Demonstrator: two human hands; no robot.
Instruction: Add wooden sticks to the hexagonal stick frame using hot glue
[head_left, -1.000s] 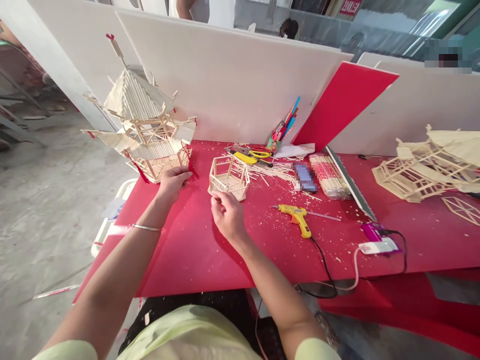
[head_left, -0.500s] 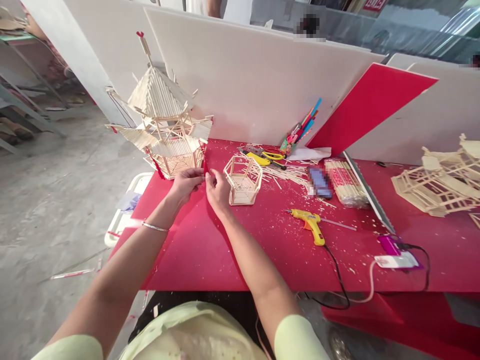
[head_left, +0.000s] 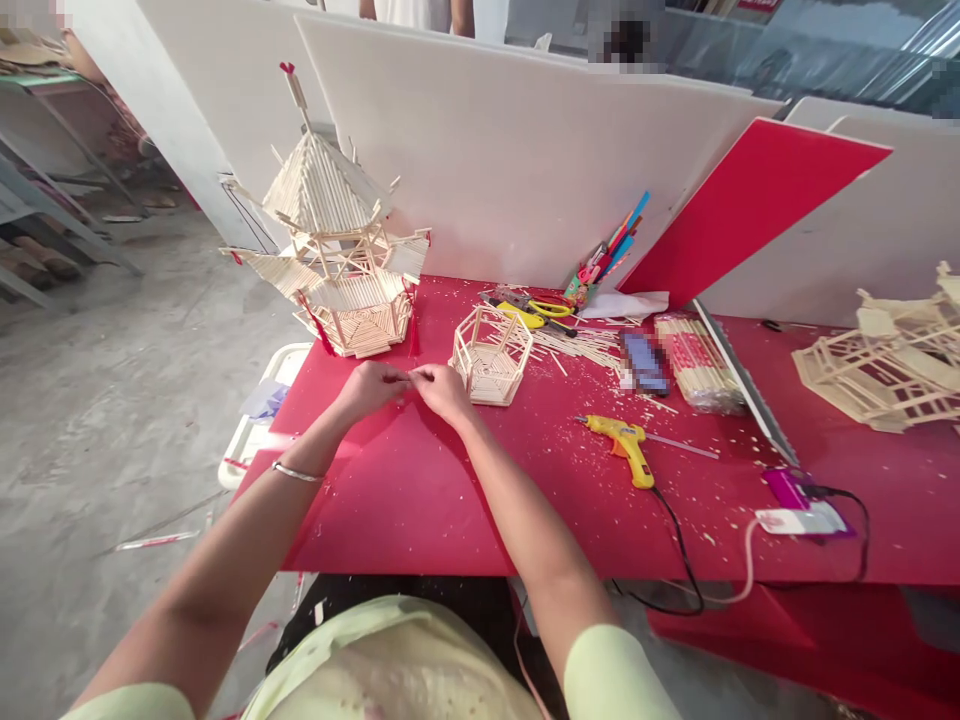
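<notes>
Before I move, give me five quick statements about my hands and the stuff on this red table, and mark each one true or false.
1. The left hand and right hand have their fingertips close together. True.
2. The right hand is gripping the glue gun. False: it lies on the red table, away from both hands.
3. The pagoda model stands to the left of the small stick frame. True.
4. The bracelet is on the right arm. False: it is on the left.
5. The wrapped bundle of sticks lies farther from the person than the glue gun. True.
</notes>
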